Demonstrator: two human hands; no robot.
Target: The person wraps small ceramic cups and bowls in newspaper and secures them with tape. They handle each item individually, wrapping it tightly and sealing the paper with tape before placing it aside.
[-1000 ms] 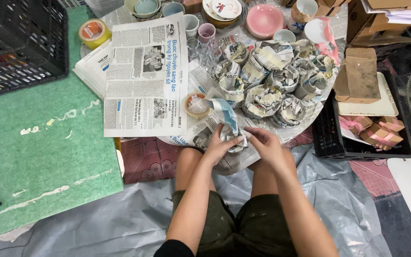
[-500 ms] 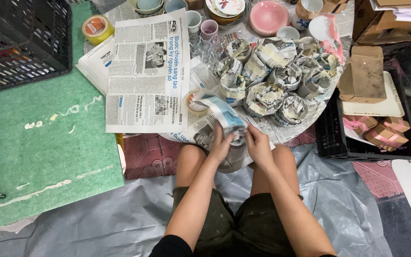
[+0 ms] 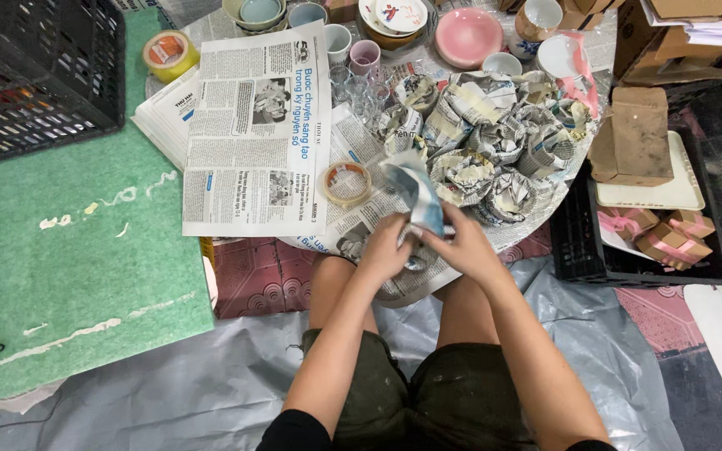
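1. Head view: the left hand (image 3: 384, 249) and right hand (image 3: 460, 244) meet over a small item half-covered in crumpled newspaper (image 3: 418, 219), held just above the near edge of the round counter (image 3: 545, 219), above the person's knees.
2. Both hands are clamped on the newspaper bundle; a loose flap of paper stands up between them. Judging by this, the wrapping step is midway; the flap looks as though it needs folding down and tucking.
3. Beyond the bundle sits a cluster of newspaper-wrapped parcels (image 3: 478, 138), touching one another.
4. Left of the bundle, near it, lies a roll of clear brownish tape (image 3: 345, 184); farther left, a flat open newspaper sheet (image 3: 256, 134) with dense print and small photos.
5. Far left of the bundle, a yellow tape roll with an orange label (image 3: 165, 52) beside a black plastic crate (image 3: 35, 71).
6. Right of the bundle, a brown cardboard box (image 3: 633, 138) and small brown boxes tied with pink ribbon (image 3: 662, 238).
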